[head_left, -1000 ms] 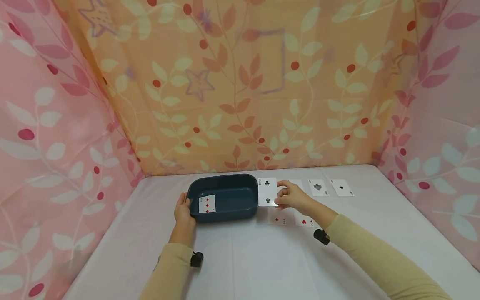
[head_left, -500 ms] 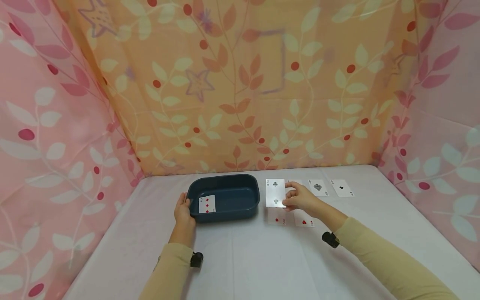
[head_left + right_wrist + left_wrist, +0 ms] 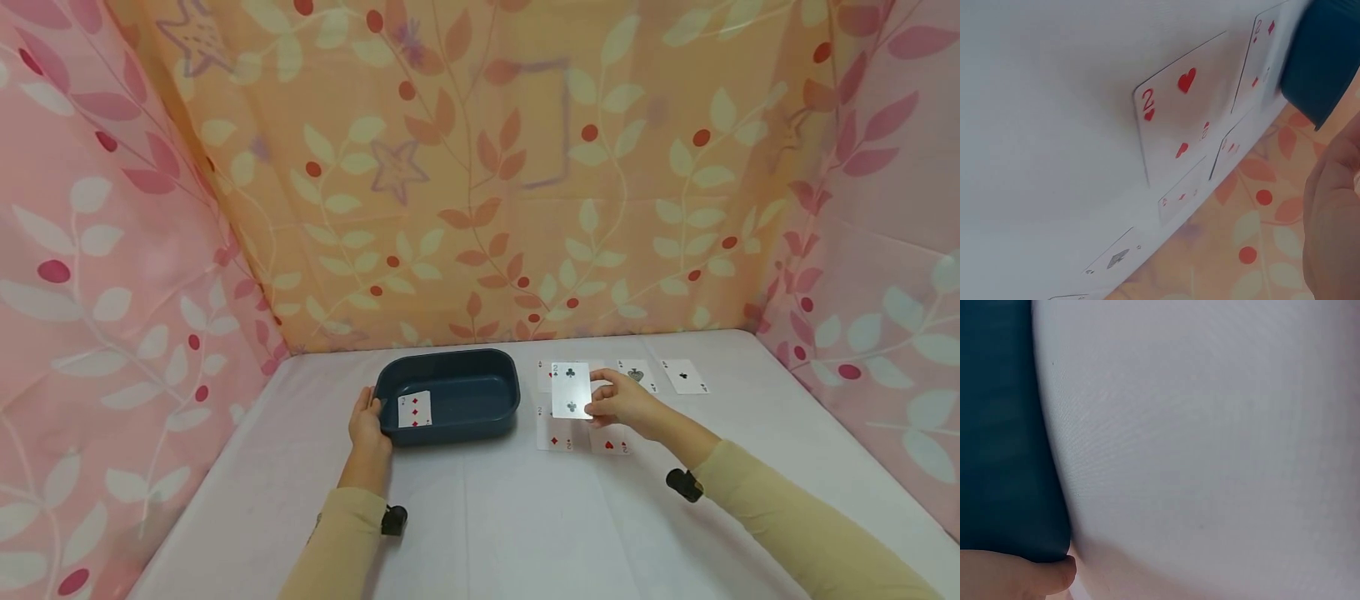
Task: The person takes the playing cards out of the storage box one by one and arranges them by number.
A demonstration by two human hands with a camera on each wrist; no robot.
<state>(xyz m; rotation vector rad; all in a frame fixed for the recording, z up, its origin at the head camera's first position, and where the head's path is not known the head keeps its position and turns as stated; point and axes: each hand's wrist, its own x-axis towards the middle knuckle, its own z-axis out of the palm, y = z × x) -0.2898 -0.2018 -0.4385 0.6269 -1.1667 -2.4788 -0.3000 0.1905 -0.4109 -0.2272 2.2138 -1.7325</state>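
In the head view, my right hand pinches a playing card, the two of clubs, by its right edge above the table. Below it lie the two of diamonds and two of hearts, both partly covered by the card and hand in that view. My left hand grips the left end of a dark blue tray. One digit presses near the tray's lower corner in the left wrist view. A three of diamonds lies inside the tray at its left.
Behind the held card runs a row of aces, partly hidden, with the ace of spades and ace of clubs at its right. A white cloth covers the table. Patterned curtains stand behind and at both sides.
My right hand has carried the two of clubs rightward, from beside the tray's right end to over the laid-out cards. The left hand and tray stay put.
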